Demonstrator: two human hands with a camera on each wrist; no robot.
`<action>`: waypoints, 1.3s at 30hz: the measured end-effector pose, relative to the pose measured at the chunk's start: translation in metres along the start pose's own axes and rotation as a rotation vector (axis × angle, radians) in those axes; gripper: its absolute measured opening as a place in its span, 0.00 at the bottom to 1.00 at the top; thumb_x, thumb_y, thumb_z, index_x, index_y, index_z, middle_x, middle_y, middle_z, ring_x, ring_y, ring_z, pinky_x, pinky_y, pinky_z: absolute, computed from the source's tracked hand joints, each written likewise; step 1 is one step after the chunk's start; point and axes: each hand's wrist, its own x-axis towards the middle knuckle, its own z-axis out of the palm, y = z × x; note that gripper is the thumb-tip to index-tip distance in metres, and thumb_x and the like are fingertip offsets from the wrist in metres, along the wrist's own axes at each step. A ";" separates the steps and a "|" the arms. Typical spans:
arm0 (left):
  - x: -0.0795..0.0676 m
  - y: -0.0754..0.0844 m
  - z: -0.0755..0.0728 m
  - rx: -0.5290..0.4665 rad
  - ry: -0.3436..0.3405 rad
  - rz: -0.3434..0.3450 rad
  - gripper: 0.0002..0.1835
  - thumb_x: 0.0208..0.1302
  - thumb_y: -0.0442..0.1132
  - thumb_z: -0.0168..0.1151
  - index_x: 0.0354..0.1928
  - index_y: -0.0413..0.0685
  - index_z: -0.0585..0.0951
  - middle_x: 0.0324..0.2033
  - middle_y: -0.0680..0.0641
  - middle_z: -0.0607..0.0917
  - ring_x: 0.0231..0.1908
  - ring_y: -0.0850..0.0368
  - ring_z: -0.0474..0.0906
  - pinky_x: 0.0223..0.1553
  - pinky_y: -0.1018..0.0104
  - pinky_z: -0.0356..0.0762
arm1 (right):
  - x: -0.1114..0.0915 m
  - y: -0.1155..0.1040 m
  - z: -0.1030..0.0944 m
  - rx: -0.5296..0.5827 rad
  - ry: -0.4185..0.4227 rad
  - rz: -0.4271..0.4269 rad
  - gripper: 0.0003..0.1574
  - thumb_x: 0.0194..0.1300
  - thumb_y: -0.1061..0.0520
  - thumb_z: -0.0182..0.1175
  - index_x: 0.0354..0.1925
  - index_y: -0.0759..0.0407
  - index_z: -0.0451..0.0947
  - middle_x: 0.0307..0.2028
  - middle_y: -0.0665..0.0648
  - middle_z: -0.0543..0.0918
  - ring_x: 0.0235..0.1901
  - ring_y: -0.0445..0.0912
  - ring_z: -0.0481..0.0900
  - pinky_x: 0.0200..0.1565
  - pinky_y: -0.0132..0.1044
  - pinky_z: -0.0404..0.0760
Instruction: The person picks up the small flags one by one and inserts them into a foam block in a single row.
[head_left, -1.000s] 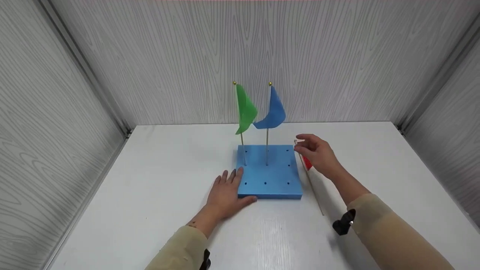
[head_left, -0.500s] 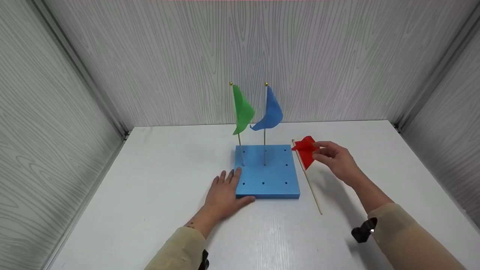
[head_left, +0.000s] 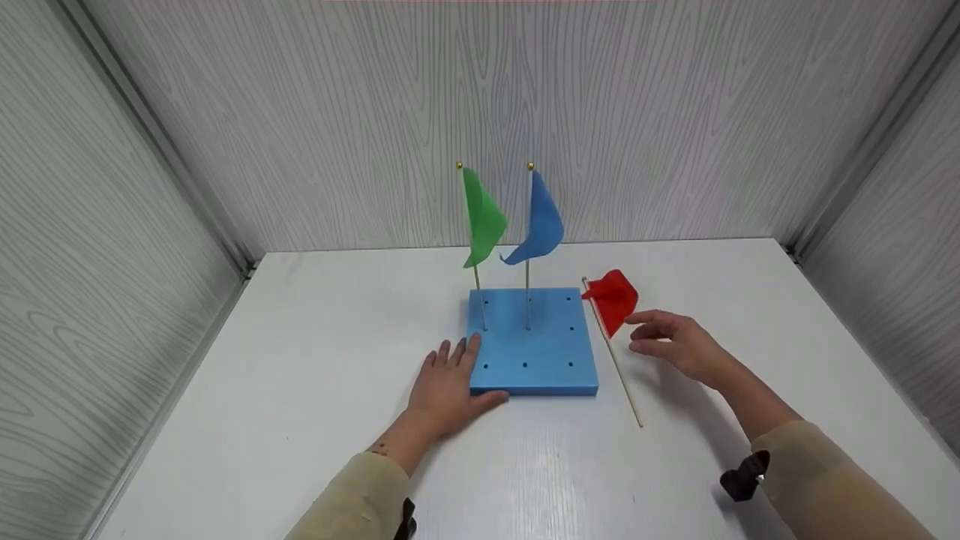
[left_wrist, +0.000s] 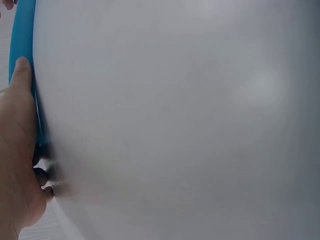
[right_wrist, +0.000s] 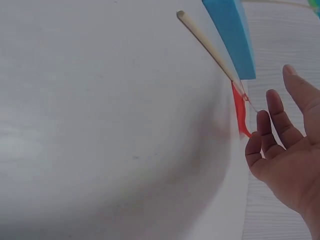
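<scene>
My left hand [head_left: 444,390] rests with straight fingers on the left front corner of a blue pegboard [head_left: 534,349], its thumb along the front edge; the left wrist view shows that thumb against the blue side [left_wrist: 22,35]. A green flag [head_left: 484,217] and a blue flag [head_left: 544,221] stand upright in holes of the board. Beside its right edge a red flag [head_left: 613,300] lies on the table, its wooden stick [head_left: 624,382] pointing toward me. My right hand [head_left: 679,346] hovers just right of the red flag, fingers loosely bent and holding nothing.
The board has several small holes along its front, right and back. The white table [head_left: 337,322] is bounded by grey wood-grain panels at the back [head_left: 360,135] and on both sides.
My right hand has moved off the top of the red flag, to the right and toward me, uncovering the red cloth. My left hand has stayed on the board.
</scene>
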 end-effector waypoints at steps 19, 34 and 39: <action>-0.004 0.004 -0.002 0.018 -0.004 0.005 0.63 0.65 0.84 0.48 0.87 0.50 0.46 0.81 0.39 0.60 0.82 0.37 0.49 0.80 0.41 0.49 | -0.009 0.010 0.017 -0.132 -0.146 0.044 0.29 0.72 0.56 0.70 0.68 0.49 0.80 0.50 0.55 0.84 0.50 0.53 0.79 0.49 0.39 0.85; -0.007 0.006 -0.003 0.003 -0.004 -0.007 0.63 0.64 0.83 0.51 0.87 0.50 0.45 0.81 0.39 0.59 0.82 0.37 0.49 0.80 0.42 0.48 | -0.009 0.011 0.027 -0.220 -0.129 0.004 0.29 0.67 0.54 0.75 0.65 0.48 0.83 0.53 0.54 0.83 0.53 0.53 0.78 0.55 0.43 0.84; -0.007 0.006 -0.003 0.005 -0.003 -0.006 0.63 0.65 0.83 0.50 0.87 0.50 0.46 0.81 0.39 0.59 0.82 0.38 0.49 0.80 0.42 0.48 | -0.009 0.009 0.029 -0.225 -0.110 0.007 0.24 0.69 0.55 0.73 0.62 0.51 0.84 0.50 0.54 0.83 0.50 0.52 0.78 0.54 0.45 0.84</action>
